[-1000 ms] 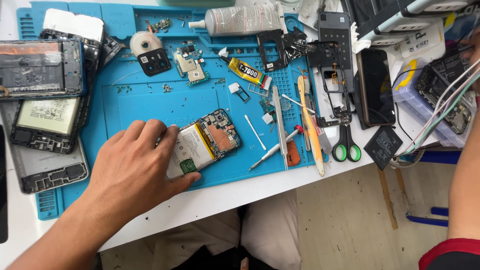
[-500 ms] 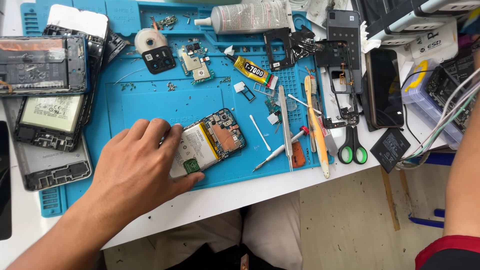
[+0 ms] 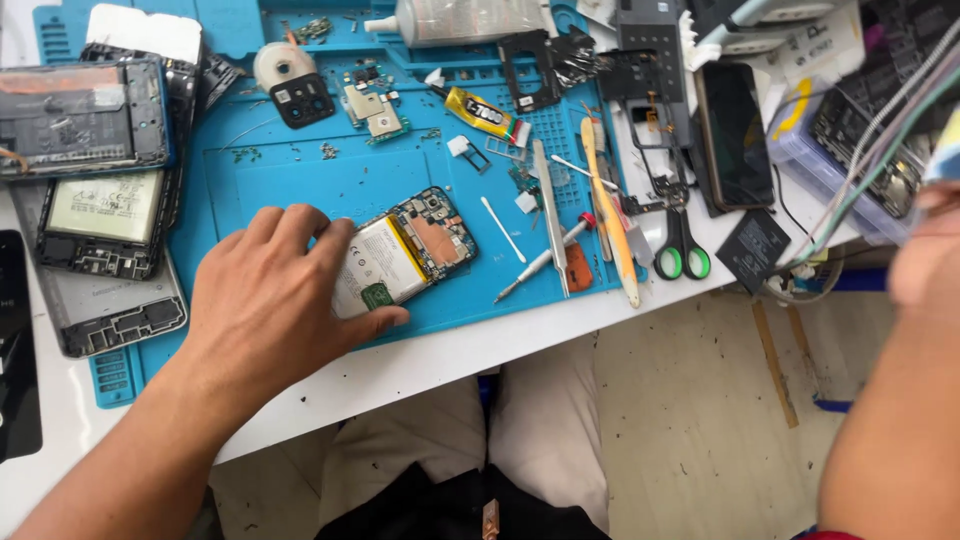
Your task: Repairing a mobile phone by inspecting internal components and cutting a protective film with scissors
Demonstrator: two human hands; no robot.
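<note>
My left hand (image 3: 265, 300) lies flat on the blue work mat (image 3: 300, 180), its fingers and thumb holding down the near end of an opened phone (image 3: 405, 255) with its white battery and circuit board showing. Only my right forearm (image 3: 900, 400) is seen at the right edge, raised above the floor; the hand itself is out of view. A white-handled screwdriver (image 3: 535, 265) and metal tweezers (image 3: 550, 215) lie just right of the phone.
Several dismantled phone frames (image 3: 90, 200) are stacked at the left. A glue tube (image 3: 485, 115), green-handled scissors (image 3: 680, 240), a dark phone (image 3: 735, 135), loose screws and a camera module (image 3: 300, 100) lie about. Cables (image 3: 880, 150) hang at the right. The table edge runs diagonally below the mat.
The view has shifted slightly. My left hand stays on the opened phone. My right forearm has risen higher along the right edge.
</note>
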